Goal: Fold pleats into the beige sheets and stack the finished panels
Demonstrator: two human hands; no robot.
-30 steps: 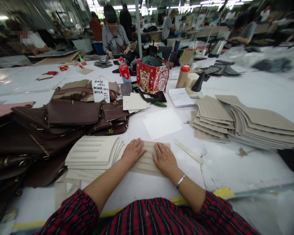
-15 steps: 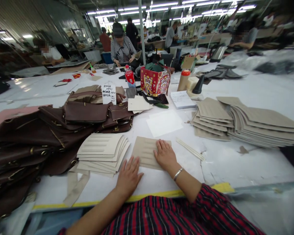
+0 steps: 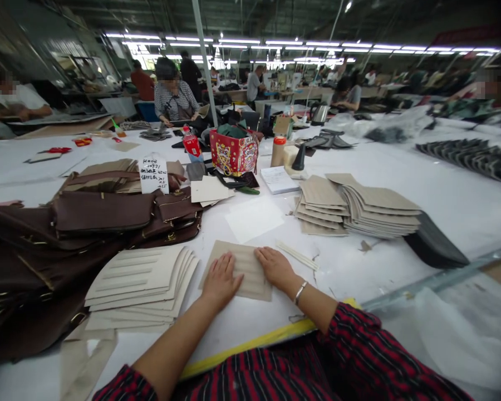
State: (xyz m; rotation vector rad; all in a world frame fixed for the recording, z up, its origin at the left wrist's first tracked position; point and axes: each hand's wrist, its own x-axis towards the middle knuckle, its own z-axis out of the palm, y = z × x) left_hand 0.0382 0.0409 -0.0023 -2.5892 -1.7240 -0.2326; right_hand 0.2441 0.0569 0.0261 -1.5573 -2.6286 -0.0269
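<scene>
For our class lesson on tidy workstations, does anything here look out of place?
No spill shows. A small brown scrap lies apart from the taupe panels, odd for its irregular shape; the cream stack near the left hand is unevenly fanned.

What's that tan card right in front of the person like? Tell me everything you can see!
The card is thin, tan and four-sided, with faint ridges running across it. It looks stiff, maybe cardboard, though I can't be sure. It lies flat on the white table, turned slightly. The left grip rests on its left part and the right grip covers its far right corner. A pale stack sits to its left.
</scene>
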